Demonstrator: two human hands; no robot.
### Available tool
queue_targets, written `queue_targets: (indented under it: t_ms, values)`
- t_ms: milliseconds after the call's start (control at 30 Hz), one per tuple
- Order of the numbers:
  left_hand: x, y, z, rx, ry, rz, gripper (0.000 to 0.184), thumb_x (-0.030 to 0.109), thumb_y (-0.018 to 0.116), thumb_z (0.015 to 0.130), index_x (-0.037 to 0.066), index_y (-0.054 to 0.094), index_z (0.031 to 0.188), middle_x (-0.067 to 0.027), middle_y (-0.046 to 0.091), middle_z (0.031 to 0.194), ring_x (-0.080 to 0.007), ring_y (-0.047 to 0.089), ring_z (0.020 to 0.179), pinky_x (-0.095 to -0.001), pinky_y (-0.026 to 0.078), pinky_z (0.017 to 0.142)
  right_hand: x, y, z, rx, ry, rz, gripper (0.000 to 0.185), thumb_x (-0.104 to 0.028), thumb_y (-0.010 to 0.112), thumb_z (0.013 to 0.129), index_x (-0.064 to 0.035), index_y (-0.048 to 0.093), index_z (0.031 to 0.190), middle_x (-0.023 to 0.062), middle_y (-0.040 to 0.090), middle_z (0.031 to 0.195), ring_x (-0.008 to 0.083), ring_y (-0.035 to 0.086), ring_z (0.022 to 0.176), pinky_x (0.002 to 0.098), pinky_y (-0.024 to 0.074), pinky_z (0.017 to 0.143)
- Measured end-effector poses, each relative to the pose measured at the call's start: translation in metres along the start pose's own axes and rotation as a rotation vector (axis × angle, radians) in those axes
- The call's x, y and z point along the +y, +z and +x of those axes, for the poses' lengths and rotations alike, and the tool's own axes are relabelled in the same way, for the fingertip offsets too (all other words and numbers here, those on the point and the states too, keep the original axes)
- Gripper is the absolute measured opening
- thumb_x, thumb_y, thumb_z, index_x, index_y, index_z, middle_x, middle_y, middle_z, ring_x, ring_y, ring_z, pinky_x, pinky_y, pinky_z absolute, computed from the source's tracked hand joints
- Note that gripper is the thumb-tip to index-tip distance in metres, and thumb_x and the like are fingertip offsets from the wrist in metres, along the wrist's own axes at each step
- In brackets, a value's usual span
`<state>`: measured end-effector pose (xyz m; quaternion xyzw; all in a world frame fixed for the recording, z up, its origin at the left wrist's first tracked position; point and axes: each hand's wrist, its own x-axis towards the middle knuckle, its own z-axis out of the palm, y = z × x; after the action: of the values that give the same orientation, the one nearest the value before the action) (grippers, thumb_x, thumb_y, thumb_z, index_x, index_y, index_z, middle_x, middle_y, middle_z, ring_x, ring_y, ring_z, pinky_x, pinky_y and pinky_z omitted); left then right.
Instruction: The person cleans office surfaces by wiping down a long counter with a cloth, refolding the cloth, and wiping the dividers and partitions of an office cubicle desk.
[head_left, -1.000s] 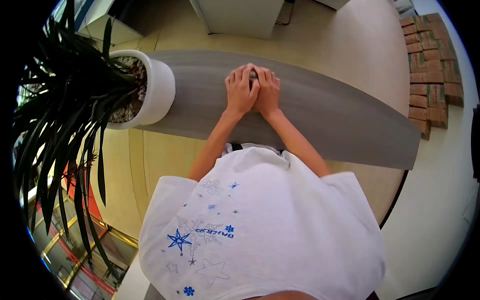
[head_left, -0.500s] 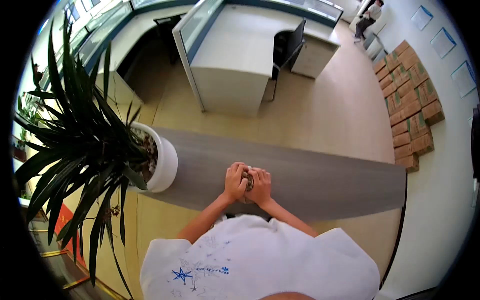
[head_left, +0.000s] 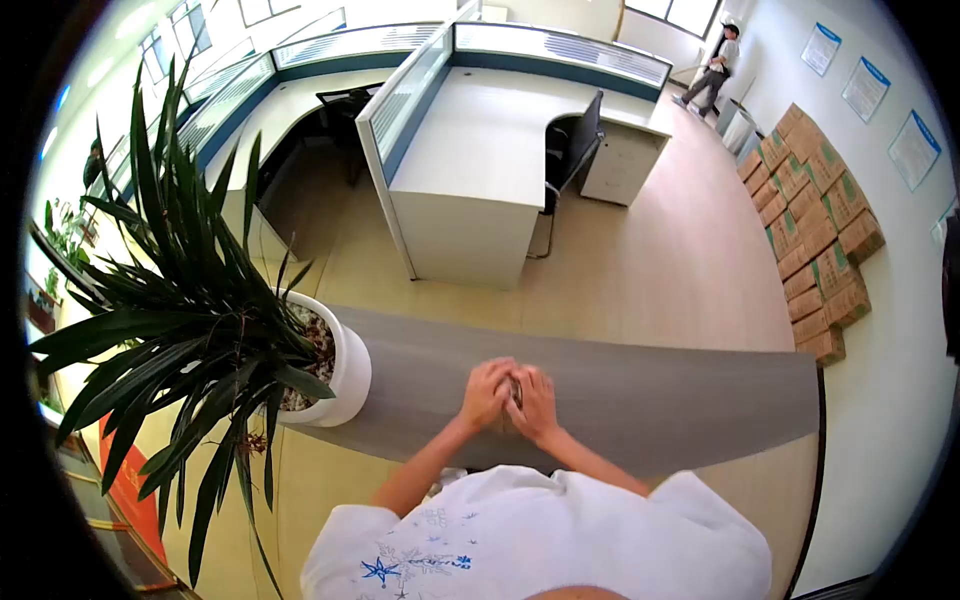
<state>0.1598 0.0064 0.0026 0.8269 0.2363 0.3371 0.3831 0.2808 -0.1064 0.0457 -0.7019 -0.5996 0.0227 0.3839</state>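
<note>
Over the grey counter, my left hand (head_left: 487, 396) and my right hand (head_left: 534, 402) are cupped together, fingers curled and tips close to each other. Between them shows a sliver of a small mottled brown thing (head_left: 516, 391). Most of it is covered by the fingers, so its kind cannot be made out. Both hands are closed around it, low over the middle of the grey counter (head_left: 660, 400); whether it touches the surface is hidden.
To the left stands a white pot (head_left: 352, 380) of pebbles with a long-leaved plant (head_left: 190, 330) spreading widely. Beyond the counter are a white desk (head_left: 470, 150) and a black chair (head_left: 575, 150). Stacked cartons (head_left: 810, 230) line the right wall. A person (head_left: 715, 70) stands far back.
The head view has tilted up, so the scene sits lower in the picture. My hands stay cupped together around the mottled thing, which shows less between the fingers now.
</note>
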Motion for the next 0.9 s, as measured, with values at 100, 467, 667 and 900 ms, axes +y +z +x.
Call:
queue_targets:
  t_ms: [100,467,667,900]
  values:
    - [0.046,-0.007,-0.030,0.110,0.048,0.019,0.034,0.021,0.054,0.097,0.003,0.070,0.121,-0.0144,0.070,0.132,-0.0374,0.063,0.121,-0.0501,0.045,0.109,-0.017,0.001,-0.031,0.056,0.102,0.043,0.030,-0.028,0.062,0.096,-0.0088,0.063,0.119,0.0137,0.063,0.121,0.0363,0.059,0.116,0.0489,0.0435,0.098]
    - [-0.018,0.003,0.072,0.066,0.026,-0.003,0.029,0.020,0.050,0.101,0.001,0.069,0.114,-0.0176,0.069,0.119,-0.0400,0.063,0.110,-0.0492,0.051,0.098,0.053,0.062,0.065,0.258,0.283,-0.025,0.022,-0.028,0.058,0.101,-0.0078,0.067,0.104,0.0145,0.068,0.103,0.0375,0.064,0.099,0.0507,0.0480,0.088]
    - [0.004,0.001,0.045,0.044,0.003,0.032,0.027,0.018,0.052,0.100,0.003,0.068,0.116,-0.0178,0.068,0.120,-0.0404,0.061,0.114,-0.0493,0.048,0.101,0.019,0.026,0.037,0.162,0.242,-0.014,0.019,-0.023,0.058,0.100,-0.0077,0.065,0.108,0.0134,0.066,0.110,0.0354,0.062,0.107,0.0484,0.0467,0.095]
    - [0.028,0.004,-0.004,0.120,0.031,0.029,0.028,0.020,0.050,0.100,0.002,0.067,0.113,-0.0186,0.069,0.115,-0.0411,0.063,0.109,-0.0483,0.049,0.099,0.003,0.019,-0.007,0.186,0.153,0.009,0.019,-0.022,0.059,0.096,-0.0083,0.065,0.107,0.0121,0.066,0.108,0.0349,0.063,0.105,0.0482,0.0470,0.095]
